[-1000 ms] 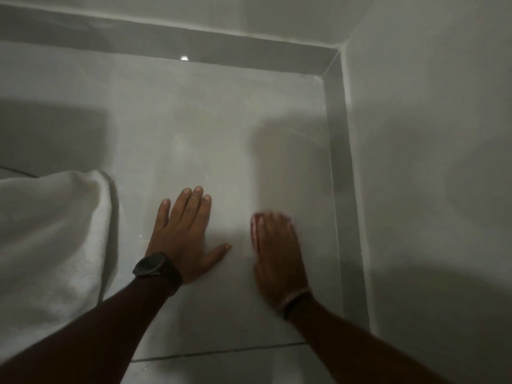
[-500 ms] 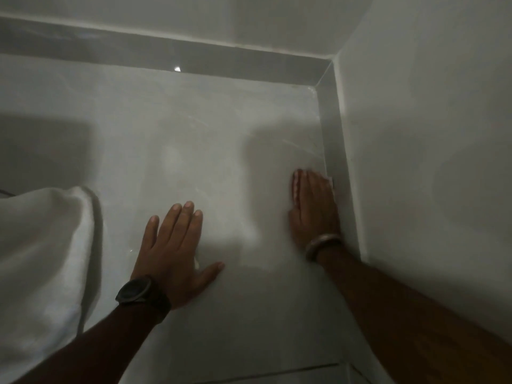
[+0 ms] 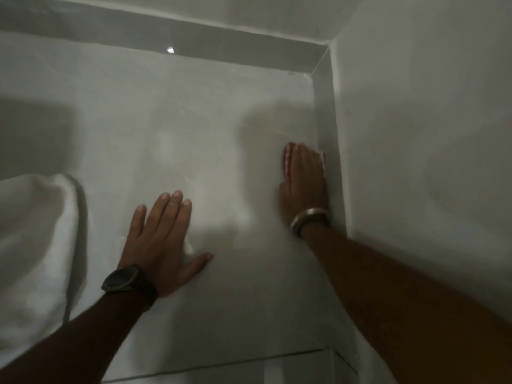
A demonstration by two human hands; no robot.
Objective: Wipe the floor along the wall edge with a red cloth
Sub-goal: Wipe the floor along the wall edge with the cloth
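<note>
Pale grey floor tiles (image 3: 194, 120) fill most of the view in dim light, meeting a darker skirting strip (image 3: 329, 134) that runs up the right side and across the far end to a corner; above the strip rise plain white walls (image 3: 415, 134); a thin grout line (image 3: 221, 365) crosses the floor near the bottom edge.

On the right, the right hand (image 3: 303, 184) lies palm down on the floor, just beside the skirting; its fingers (image 3: 300, 162) are stretched flat and close together, pressing on the red cloth (image 3: 286, 159); only a narrow red edge of the cloth shows past the fingertips and along the hand's left side, with a paler bit at the skirting; a light band (image 3: 309, 216) circles that wrist.

Well apart to the left, the left hand (image 3: 163, 239) rests flat on the bare tile, fingers spread wide with the thumb pointing right, holding nothing; a dark watch (image 3: 122, 278) sits on its wrist.

Further left, a mass of white fabric (image 3: 33, 245) hangs in folds down to the floor; shadows fall across the tiles.
</note>
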